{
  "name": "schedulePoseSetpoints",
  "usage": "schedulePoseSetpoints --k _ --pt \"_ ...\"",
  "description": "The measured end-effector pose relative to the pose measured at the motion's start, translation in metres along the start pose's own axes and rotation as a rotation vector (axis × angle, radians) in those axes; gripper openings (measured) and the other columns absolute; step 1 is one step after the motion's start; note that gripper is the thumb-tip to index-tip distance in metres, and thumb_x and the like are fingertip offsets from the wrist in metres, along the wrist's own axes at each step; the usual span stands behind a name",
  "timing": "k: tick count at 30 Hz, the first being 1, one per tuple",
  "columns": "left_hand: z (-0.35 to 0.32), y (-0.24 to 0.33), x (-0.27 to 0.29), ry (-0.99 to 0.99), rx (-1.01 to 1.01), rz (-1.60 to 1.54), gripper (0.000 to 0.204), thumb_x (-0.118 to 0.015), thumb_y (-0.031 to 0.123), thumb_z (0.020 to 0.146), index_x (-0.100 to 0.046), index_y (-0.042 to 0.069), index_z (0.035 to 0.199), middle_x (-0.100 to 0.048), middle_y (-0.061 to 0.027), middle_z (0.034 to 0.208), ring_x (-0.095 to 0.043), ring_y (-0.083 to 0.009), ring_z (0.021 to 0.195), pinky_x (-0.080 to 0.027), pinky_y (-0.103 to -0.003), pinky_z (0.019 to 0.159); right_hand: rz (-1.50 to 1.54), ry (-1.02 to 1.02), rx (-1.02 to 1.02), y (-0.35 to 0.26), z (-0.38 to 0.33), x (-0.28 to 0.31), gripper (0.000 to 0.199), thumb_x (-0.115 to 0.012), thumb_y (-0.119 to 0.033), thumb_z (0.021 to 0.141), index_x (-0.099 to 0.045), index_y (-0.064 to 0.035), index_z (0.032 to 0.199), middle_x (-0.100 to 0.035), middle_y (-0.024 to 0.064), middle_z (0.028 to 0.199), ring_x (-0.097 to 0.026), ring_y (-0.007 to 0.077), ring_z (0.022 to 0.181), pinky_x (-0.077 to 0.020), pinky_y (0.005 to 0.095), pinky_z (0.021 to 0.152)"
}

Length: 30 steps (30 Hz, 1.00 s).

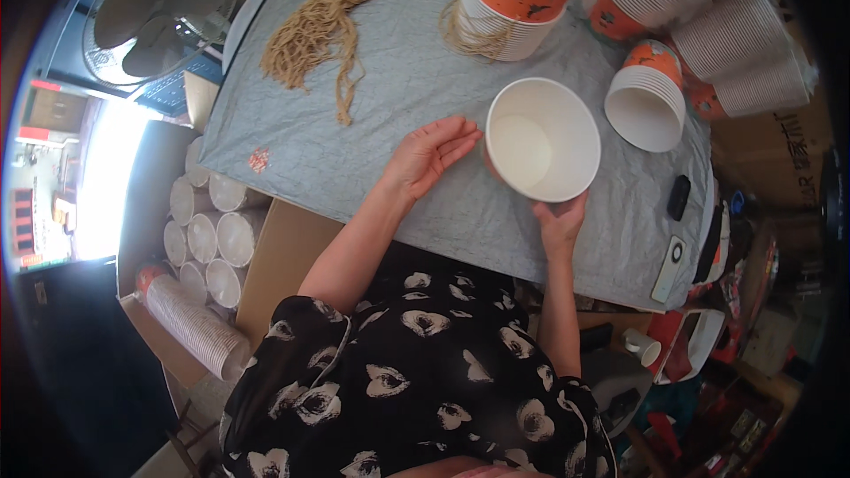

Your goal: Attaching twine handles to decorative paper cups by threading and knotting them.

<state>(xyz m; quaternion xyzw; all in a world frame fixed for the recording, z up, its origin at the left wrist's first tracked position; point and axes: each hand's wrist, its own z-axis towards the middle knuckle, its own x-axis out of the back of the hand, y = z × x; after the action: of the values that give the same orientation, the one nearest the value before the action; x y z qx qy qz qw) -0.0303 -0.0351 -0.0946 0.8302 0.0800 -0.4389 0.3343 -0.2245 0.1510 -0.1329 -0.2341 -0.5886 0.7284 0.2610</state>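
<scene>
A large white-lined paper tub is tilted with its mouth toward me, and its inside shows nothing in it. My right hand grips it from beneath, near the lower side of its rim; most of those fingers are hidden behind the tub. Just left of the tub is my left hand, its fingers loosely stretched toward the tub's side and holding nothing that I can make out. Beyond the tub stands a stack of orange-printed paper tubs, with loops of thin twine around its lower left side.
A bundle of brown twine lies at the far left of the grey-covered table. More nested tubs and wrapped stacks are at right, near a black object and a white device. A carton holds wrapped stacks.
</scene>
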Motion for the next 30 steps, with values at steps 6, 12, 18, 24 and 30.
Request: schedulePoseSetpoints --k 6,12,18,24,30 --pt "-0.038 0.015 0.036 0.124 -0.238 0.678 0.02 -0.068 0.021 0.098 -0.071 0.001 0.104 -0.074 -0.0058 0.096 -0.069 -0.0119 0.089 -0.053 -0.025 0.077 -0.064 0.05 -0.021 0.007 0.027 -0.021 0.078 -0.078 -0.004 0.085 -0.034 0.0038 0.148 -0.047 0.0132 0.146 -0.048 0.0239 0.135 -0.0357 0.038 0.116" --pt "-0.081 0.053 0.085 0.381 -0.352 0.756 0.019 -0.07 0.021 0.096 -0.075 0.004 0.103 -0.072 -0.0003 0.09 -0.064 -0.0072 0.077 -0.049 -0.022 0.07 -0.137 0.154 -0.034 0.028 0.002 -0.01 0.062 -0.06 0.004 0.095 -0.032 0.006 0.15 -0.049 0.0151 0.142 -0.053 0.0232 0.129 -0.0396 0.0358 0.112" --pt "-0.13 0.122 0.188 0.821 -0.754 1.179 0.018 -0.072 0.019 0.095 -0.077 0.003 0.101 -0.073 -0.0009 0.088 -0.064 -0.0101 0.076 -0.051 -0.027 0.069 -0.267 0.096 -0.001 0.036 -0.004 -0.002 0.054 -0.062 0.0 0.093 -0.042 0.0059 0.144 -0.054 0.0149 0.132 -0.057 0.024 0.12 -0.0441 0.0357 0.104" --pt "-0.152 0.162 0.205 0.927 -0.938 1.638 0.015 -0.074 0.013 0.088 -0.078 0.006 0.1 -0.069 -0.0113 0.086 -0.067 -0.0237 0.077 -0.051 -0.035 0.07 -0.351 0.083 0.037 0.028 -0.002 -0.007 0.041 -0.06 0.003 0.092 -0.053 0.0058 0.132 -0.055 0.0137 0.127 -0.059 0.023 0.114 -0.0465 0.0347 0.101" --pt "-0.152 0.176 0.169 1.155 -0.457 1.819 0.022 -0.074 0.009 0.082 -0.075 0.007 0.104 -0.069 -0.0137 0.1 -0.065 -0.0329 0.096 -0.051 -0.041 0.085 -0.38 0.092 0.09 0.028 -0.003 -0.01 0.032 -0.06 0.003 0.092 -0.057 0.0041 0.123 -0.056 0.0134 0.126 -0.059 0.0227 0.111 -0.0477 0.0343 0.099"
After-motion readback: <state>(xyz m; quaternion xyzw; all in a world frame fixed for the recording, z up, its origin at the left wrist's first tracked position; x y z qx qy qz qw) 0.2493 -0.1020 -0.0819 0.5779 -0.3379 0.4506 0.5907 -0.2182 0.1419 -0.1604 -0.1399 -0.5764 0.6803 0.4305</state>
